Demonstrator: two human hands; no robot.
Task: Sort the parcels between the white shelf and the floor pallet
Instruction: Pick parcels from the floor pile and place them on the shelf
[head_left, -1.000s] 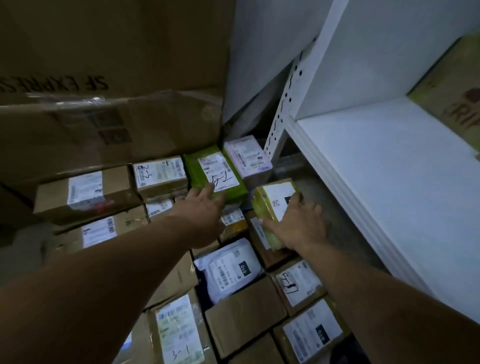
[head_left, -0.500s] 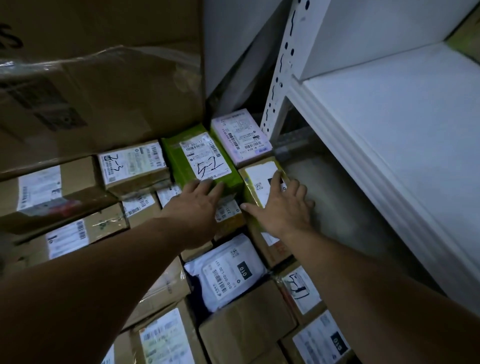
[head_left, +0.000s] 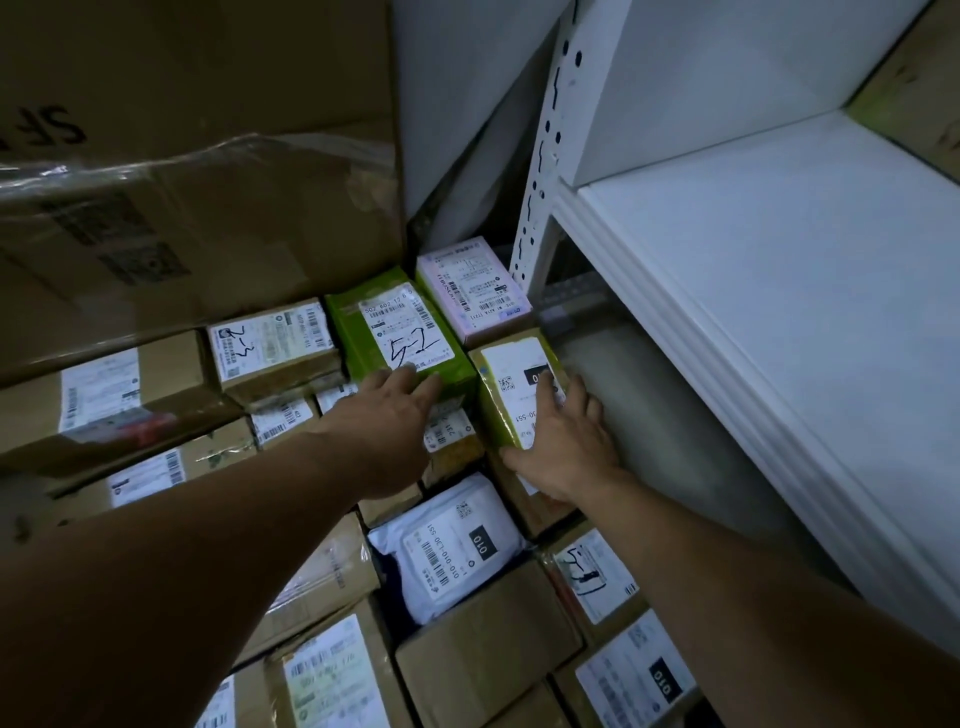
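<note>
Many labelled parcels lie packed on the floor below a white shelf (head_left: 769, 322). My left hand (head_left: 387, 415) rests with straight fingers on the near end of a green parcel (head_left: 358, 332) marked 5-2. My right hand (head_left: 563, 441) lies flat on a yellow-green parcel (head_left: 498, 410) with a white label, thumb at its near end, fingers along its right side. That parcel sits flat in the row, beside the green one. A pink parcel (head_left: 470, 286) lies behind them at the shelf post.
Large brown cartons (head_left: 182, 182) stack up on the left. A white poly bag (head_left: 457, 551) and several cardboard boxes fill the floor near me. The perforated shelf post (head_left: 545, 156) stands just right of the pink parcel. A brown box (head_left: 914, 93) sits on the shelf's far right.
The yellow-green parcel went from tilted in my right hand's grip to lying flat in the row under my flattened fingers. My left hand slid forward onto the green parcel.
</note>
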